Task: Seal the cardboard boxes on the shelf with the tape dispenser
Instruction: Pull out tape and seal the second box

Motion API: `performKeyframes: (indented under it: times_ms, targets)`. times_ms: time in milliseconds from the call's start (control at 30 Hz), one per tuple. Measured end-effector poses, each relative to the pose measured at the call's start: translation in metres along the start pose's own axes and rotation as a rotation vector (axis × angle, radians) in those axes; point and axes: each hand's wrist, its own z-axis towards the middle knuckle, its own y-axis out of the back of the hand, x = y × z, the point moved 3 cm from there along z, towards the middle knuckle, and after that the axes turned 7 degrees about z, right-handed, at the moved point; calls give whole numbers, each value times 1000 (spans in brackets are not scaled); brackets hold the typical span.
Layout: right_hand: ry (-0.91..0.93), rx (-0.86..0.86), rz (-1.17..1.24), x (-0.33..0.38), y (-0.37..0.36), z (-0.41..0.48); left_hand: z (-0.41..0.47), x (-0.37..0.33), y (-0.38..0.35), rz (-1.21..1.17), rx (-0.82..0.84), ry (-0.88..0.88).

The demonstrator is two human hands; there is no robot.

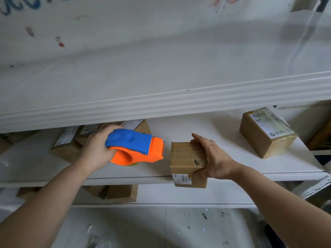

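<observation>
The blue and orange tape dispenser [137,146] hung just above the middle shelf [232,169], gripped at its rear by the left hand [97,149], its orange nose pointing at a small cardboard box [186,159] just beside it. That box sat at the shelf's front edge, overhanging it, with the right hand [213,157] wrapped around its right side. Another labelled box [266,133] stood well apart to the right; more boxes [75,138] lay behind the dispenser.

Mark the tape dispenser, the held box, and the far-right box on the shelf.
tape dispenser [132,142]: head view, blue top cover.
held box [185,155]: head view, taped top face.
far-right box [256,138]: head view, brown side face.
</observation>
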Motion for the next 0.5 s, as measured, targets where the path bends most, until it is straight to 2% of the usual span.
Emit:
performKeyframes:
  times_ms: [500]
  targets:
    - [51,96,73,-1,-6,8,-28,4,3,12,-50,-7]
